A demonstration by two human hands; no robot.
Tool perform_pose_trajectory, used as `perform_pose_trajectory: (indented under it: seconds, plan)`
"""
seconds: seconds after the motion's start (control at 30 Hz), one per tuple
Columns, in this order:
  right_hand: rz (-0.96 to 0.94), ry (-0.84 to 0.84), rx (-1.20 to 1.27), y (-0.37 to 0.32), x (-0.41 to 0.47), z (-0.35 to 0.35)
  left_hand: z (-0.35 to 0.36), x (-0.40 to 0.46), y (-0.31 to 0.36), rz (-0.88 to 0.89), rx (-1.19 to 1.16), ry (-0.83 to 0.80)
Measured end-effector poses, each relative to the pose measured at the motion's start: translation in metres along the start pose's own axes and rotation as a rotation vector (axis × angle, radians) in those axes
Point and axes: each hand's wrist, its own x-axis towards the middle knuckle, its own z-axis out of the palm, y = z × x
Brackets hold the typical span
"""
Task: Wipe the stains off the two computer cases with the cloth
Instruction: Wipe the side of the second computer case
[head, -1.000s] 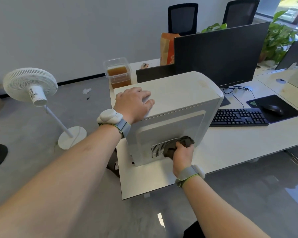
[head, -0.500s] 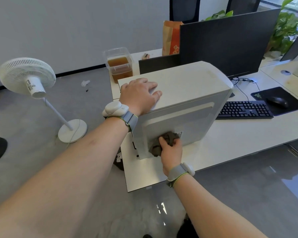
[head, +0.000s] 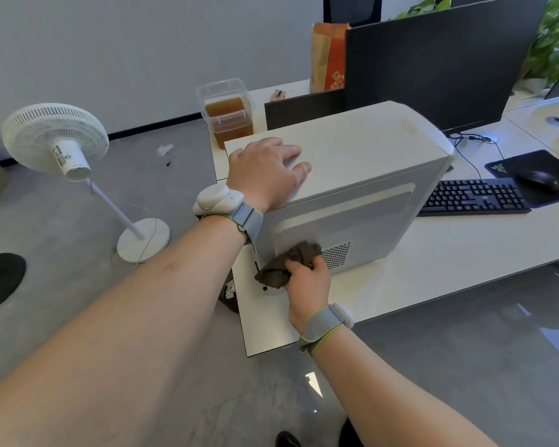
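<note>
While the left hand (head: 265,171) stays flat atop the white computer case (head: 362,162), right-hand fingers (head: 300,266), clamped on the cloth (head: 288,264), have swept it leftward across the case's side, so wiping continues.

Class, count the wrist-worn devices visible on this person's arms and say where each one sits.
2. One wrist device sits on the left wrist, above the computer case's near end; the other wrist device sits on the right wrist.

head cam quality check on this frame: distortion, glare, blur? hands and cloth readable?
Head view: wide-angle distortion, the forearms balloon near the lens and the desk edge bows. Daylight from the upper right, with soft glare patches on the floor. No notable motion blur: the left hand flat on the white computer case and the right hand gripping the cloth read clearly.
</note>
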Motion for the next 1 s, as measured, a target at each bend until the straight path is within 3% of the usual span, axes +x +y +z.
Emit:
perform_pose_trajectory:
  seconds: [0.1, 0.23, 0.3, 0.43, 0.57, 0.7, 0.83, 0.93, 1.0]
  plan:
    - [-0.020, 0.032, -0.042, 0.008, 0.001, -0.002, 0.000, 0.000, 0.000, -0.003, -0.007, 0.002]
    - [0.428, 0.145, -0.003, 0.017, 0.015, -0.019, -0.001, -0.001, 0.002, -0.004, -0.010, 0.000]
    - [0.484, 0.132, -0.028, 0.016, 0.019, -0.025, -0.001, -0.001, 0.002, -0.005, -0.008, 0.001]
    - [0.455, -0.085, 0.007, 0.001, 0.014, -0.008, -0.002, -0.001, 0.002, -0.010, -0.009, -0.006]
    - [0.420, -0.163, 0.119, -0.002, 0.006, 0.000, -0.002, 0.000, 0.001, -0.011, -0.011, -0.010]
    - [0.505, 0.063, 0.008, 0.022, 0.015, -0.037, -0.001, 0.000, 0.001, -0.012, -0.012, -0.009]
    - [0.583, 0.332, 0.147, 0.033, 0.039, -0.058, -0.001, -0.001, 0.000, -0.007, -0.009, -0.005]
    - [0.368, 0.390, 0.131, 0.018, 0.042, -0.058, -0.001, 0.000, 0.000, -0.003, -0.003, -0.005]
    - [0.261, 0.321, 0.168, 0.009, 0.043, -0.049, -0.001, 0.000, 0.001, 0.000, 0.001, -0.009]
